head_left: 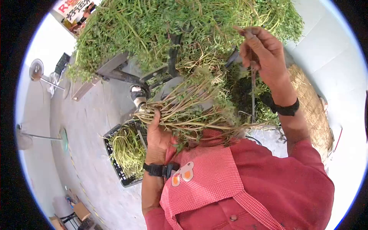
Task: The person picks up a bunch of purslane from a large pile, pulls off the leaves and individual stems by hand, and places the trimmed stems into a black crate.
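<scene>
A bunch of leafy green stems (pixel 191 101) lies across my lap side, its pale cut ends pointing left. My left hand (pixel 154 132) is wrapped round those stems near the cut ends. Raised at the upper right, my right hand (pixel 264 51) has its thumb and fingers pressed together in a pinch, apart from the bunch. What it pinches, if anything, is too small to make out. Just beyond it spreads a large heap of leafy greens (pixel 153 30). The bunch's leafy tips reach right, in front of my red checked apron (pixel 207 180).
A black crate (pixel 126 184) holding trimmed stems (pixel 128 151) stands on the floor at lower left. A dark frame (pixel 115 71) stands under the heap. A woven straw roll (pixel 310 103) leans by the right wall. Cardboard boxes (pixel 81 211) sit at far lower left.
</scene>
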Demonstrator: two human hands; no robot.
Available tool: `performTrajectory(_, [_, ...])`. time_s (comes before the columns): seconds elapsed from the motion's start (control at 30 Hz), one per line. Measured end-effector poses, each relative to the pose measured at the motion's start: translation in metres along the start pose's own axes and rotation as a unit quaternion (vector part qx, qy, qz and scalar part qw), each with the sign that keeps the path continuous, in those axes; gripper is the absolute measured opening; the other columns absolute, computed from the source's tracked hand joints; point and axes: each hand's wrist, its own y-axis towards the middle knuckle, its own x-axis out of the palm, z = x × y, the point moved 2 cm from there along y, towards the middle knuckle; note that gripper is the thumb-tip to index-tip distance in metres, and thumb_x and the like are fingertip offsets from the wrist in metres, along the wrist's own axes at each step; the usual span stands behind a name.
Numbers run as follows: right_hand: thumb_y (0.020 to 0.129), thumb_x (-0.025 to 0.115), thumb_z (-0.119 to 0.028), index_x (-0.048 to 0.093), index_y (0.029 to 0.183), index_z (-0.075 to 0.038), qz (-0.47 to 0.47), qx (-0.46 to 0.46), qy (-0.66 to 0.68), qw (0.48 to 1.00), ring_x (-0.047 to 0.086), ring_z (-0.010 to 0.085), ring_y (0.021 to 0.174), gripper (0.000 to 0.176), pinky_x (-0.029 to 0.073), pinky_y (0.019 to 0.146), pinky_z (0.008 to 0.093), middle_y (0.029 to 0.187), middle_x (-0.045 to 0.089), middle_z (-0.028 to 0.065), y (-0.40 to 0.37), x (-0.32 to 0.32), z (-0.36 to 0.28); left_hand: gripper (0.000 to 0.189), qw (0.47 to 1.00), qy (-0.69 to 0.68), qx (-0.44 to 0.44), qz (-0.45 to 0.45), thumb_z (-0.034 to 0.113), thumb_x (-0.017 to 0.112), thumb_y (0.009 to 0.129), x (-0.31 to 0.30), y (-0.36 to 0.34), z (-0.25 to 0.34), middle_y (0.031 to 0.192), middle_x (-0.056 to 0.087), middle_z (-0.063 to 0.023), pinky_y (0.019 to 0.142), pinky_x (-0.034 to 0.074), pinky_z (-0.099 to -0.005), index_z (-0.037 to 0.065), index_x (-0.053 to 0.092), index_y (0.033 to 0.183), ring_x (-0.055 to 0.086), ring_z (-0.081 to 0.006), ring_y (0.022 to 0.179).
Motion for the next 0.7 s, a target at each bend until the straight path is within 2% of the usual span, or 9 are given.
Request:
performTrajectory(0.13, [0.093, 0.05, -0.018, 0.059, 0.104, -0.002, -0.134, -0.018, -0.003, 0.991, 0.051, 0.0049, 0.047, 0.021, 0.033, 0.037, 0.0182, 0.065, 0.059, 0.0025, 0.009, 0.057, -0.015, 0.043, 0.998, 0.04, 0.011, 0.047, 0.025, 0.064, 0.084, 0.002, -0.017, 0.004, 0.117, 0.056, -0.0061, 0.094, 0.041, -0.0413, 0.009, 0.049, 0.121, 0.051, -0.0246, 0.11])
performTrajectory(0.2, [0.092, 0.05, -0.017, 0.06, 0.101, -0.001, -0.268, -0.009, -0.097, 0.958, 0.051, 0.0052, 0.047, 0.021, 0.035, 0.039, 0.0184, 0.065, 0.058, 0.0022, 0.007, 0.092, -0.017, 0.043, 0.998, 0.045, -0.006, 0.051, 0.024, 0.064, 0.084, 0.005, -0.028, 0.008, 0.118, 0.055, -0.0064, 0.094, 0.041, -0.0413, 0.009, 0.049, 0.121, 0.051, -0.0244, 0.11])
performTrajectory(0.27, [0.091, 0.052, -0.019, 0.061, 0.1, -0.002, -0.333, 0.046, -0.019, 0.942, 0.05, 0.0044, 0.05, 0.021, 0.035, 0.041, 0.018, 0.066, 0.057, 0.0002, -0.005, 0.12, 0.016, 0.046, 0.999, 0.042, 0.003, 0.026, 0.024, 0.063, 0.084, -0.009, -0.025, 0.006, 0.121, 0.052, -0.0077, 0.094, 0.041, -0.0409, 0.009, 0.046, 0.124, 0.05, -0.0242, 0.111])
performTrajectory(0.3, [0.091, 0.052, -0.019, 0.061, 0.1, -0.002, -0.338, 0.043, -0.021, 0.94, 0.05, 0.0044, 0.05, 0.021, 0.035, 0.041, 0.018, 0.066, 0.057, 0.0002, -0.013, 0.132, 0.032, 0.046, 0.999, 0.038, 0.008, 0.026, 0.024, 0.063, 0.084, -0.012, -0.026, 0.008, 0.121, 0.052, -0.0077, 0.094, 0.041, -0.0409, 0.009, 0.046, 0.124, 0.05, -0.0242, 0.111])
performTrajectory(0.37, [0.09, 0.054, -0.02, 0.061, 0.101, -0.003, -0.316, 0.228, 0.111, 0.914, 0.051, 0.0033, 0.054, 0.021, 0.035, 0.043, 0.0167, 0.068, 0.056, -0.0021, -0.029, 0.151, 0.066, 0.048, 0.998, 0.033, 0.027, -0.052, 0.026, 0.062, 0.085, -0.016, -0.028, 0.01, 0.122, 0.051, -0.0086, 0.095, 0.04, -0.0399, 0.007, 0.044, 0.125, 0.05, -0.0243, 0.11])
performTrajectory(0.57, [0.087, 0.058, -0.02, 0.062, 0.089, -0.004, -0.243, 0.233, 0.152, 0.929, 0.051, 0.0036, 0.056, 0.016, 0.036, 0.045, 0.0189, 0.066, 0.056, -0.003, -0.044, 0.152, 0.084, 0.034, 0.991, 0.131, -0.007, -0.002, 0.024, 0.06, 0.087, -0.028, -0.051, 0.017, 0.105, 0.061, -0.0072, 0.079, 0.044, -0.0306, 0.002, 0.056, 0.112, 0.057, -0.016, 0.092])
performTrajectory(0.6, [0.09, 0.055, -0.015, 0.06, 0.103, -0.005, -0.282, 0.229, 0.147, 0.92, 0.052, 0.0021, 0.059, 0.018, 0.037, 0.047, 0.0152, 0.07, 0.056, -0.0033, -0.046, 0.15, 0.086, 0.031, 0.966, 0.25, 0.041, 0.053, 0.021, 0.059, 0.088, -0.029, -0.057, 0.021, 0.101, 0.062, -0.0074, 0.076, 0.047, -0.0296, 0.002, 0.057, 0.111, 0.059, -0.0159, 0.088])
performTrajectory(0.63, [0.09, 0.055, -0.015, 0.06, 0.103, -0.005, -0.281, 0.229, 0.146, 0.921, 0.052, 0.0021, 0.059, 0.018, 0.037, 0.047, 0.0152, 0.07, 0.056, -0.0033, -0.047, 0.148, 0.086, 0.028, 0.922, 0.363, 0.089, 0.105, 0.018, 0.058, 0.088, -0.025, -0.06, 0.026, 0.097, 0.064, -0.0075, 0.074, 0.05, -0.0286, 0.001, 0.058, 0.11, 0.061, -0.0158, 0.083])
performTrajectory(0.7, [0.089, 0.056, -0.014, 0.06, 0.103, -0.004, -0.294, 0.227, 0.166, 0.914, 0.051, 0.0022, 0.061, 0.018, 0.039, 0.05, 0.0163, 0.071, 0.057, -0.0027, -0.053, 0.148, 0.085, 0.025, 0.918, 0.356, 0.139, 0.11, 0.017, 0.058, 0.089, -0.007, -0.066, 0.03, 0.086, 0.065, -0.0044, 0.065, 0.049, -0.0239, 0.0, 0.061, 0.106, 0.06, -0.0109, 0.072])
